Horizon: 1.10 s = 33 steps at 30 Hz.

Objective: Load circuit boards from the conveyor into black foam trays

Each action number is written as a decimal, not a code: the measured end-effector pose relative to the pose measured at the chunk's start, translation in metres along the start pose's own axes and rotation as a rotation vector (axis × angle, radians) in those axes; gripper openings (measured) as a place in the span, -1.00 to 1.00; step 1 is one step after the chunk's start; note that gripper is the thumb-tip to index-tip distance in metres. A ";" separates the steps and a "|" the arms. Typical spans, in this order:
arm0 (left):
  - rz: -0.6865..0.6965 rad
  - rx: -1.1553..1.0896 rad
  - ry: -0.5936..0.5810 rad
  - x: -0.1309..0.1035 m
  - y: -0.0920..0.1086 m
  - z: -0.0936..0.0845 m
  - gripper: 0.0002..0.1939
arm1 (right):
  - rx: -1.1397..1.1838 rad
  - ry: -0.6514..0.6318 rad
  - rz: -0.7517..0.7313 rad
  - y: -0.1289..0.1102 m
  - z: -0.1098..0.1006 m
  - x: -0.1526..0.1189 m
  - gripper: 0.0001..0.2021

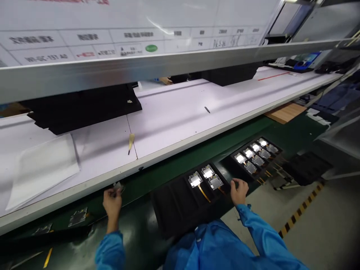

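At the underside of the white shelf's front edge, my left hand (112, 202) is closed on a small shiny grey piece (118, 185), partly hidden by the fingers. My right hand (239, 190) has its fingers curled together at the right end of a black foam tray (168, 210). Whether it grips the tray edge or something small, I cannot tell. In that tray's right part lie several small circuit boards (208, 172) with bright silver faces and orange flex ribbons. The tray's left slots hold nothing visible.
Another black tray (230, 163) of boards lies further right on the green bench (165, 168). Loose boards (78, 217) lie at left. On the white shelf (168, 127) are a small brush (131, 141), white sheets (45, 168) and black foam stacks (92, 108). A person's hand (165, 80) shows behind.
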<state>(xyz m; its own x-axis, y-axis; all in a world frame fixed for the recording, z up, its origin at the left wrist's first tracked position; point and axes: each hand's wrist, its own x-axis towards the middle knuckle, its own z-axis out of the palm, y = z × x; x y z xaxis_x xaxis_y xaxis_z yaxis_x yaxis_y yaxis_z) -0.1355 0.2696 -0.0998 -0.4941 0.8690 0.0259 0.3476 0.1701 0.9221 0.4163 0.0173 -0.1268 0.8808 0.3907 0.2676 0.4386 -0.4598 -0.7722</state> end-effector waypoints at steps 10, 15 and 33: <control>-0.425 -0.813 -0.330 -0.252 0.093 0.097 -0.51 | 0.419 -0.770 -0.220 -0.164 -0.008 -0.104 -0.77; -0.584 -0.865 -0.294 -0.294 0.106 0.099 -0.49 | 0.460 -0.819 -0.223 -0.156 -0.007 -0.102 -0.76; -0.487 -0.746 -0.414 -0.367 0.105 0.113 -0.39 | 0.424 -0.792 -0.393 -0.096 -0.022 -0.066 -0.88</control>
<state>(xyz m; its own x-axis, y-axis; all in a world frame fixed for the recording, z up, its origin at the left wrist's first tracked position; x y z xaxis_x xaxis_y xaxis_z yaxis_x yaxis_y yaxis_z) 0.1722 0.0212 -0.0559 -0.0818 0.9002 -0.4277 -0.4826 0.3397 0.8073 0.3198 0.0179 -0.0579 0.2431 0.9480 0.2056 0.4380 0.0818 -0.8953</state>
